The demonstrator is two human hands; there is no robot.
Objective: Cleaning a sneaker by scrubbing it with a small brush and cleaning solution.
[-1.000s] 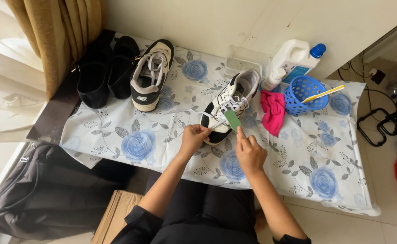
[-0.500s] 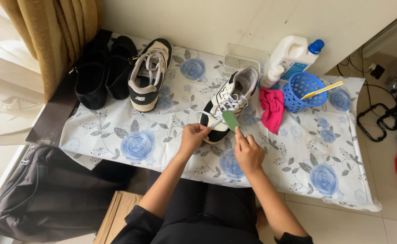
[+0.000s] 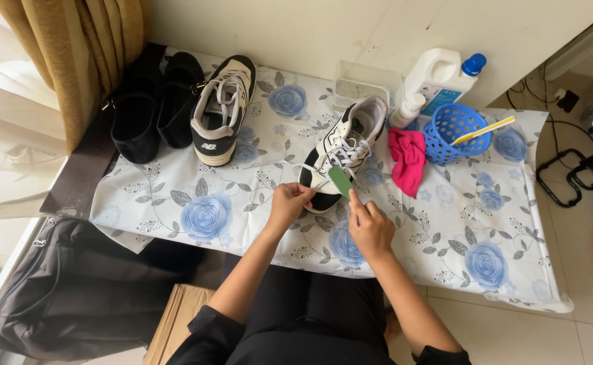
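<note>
Sneaker, white and black, lies on the counter with its toe toward the person. The left hand closes its grip on the toe, steadying it. The right hand pinches a small green pad just above its fingers, against the laces. Beyond the grip wait a second sneaker, pink cloth, blue basket and jug; cleaning seems barely begun.

head view, steeply downward, table close below
</note>
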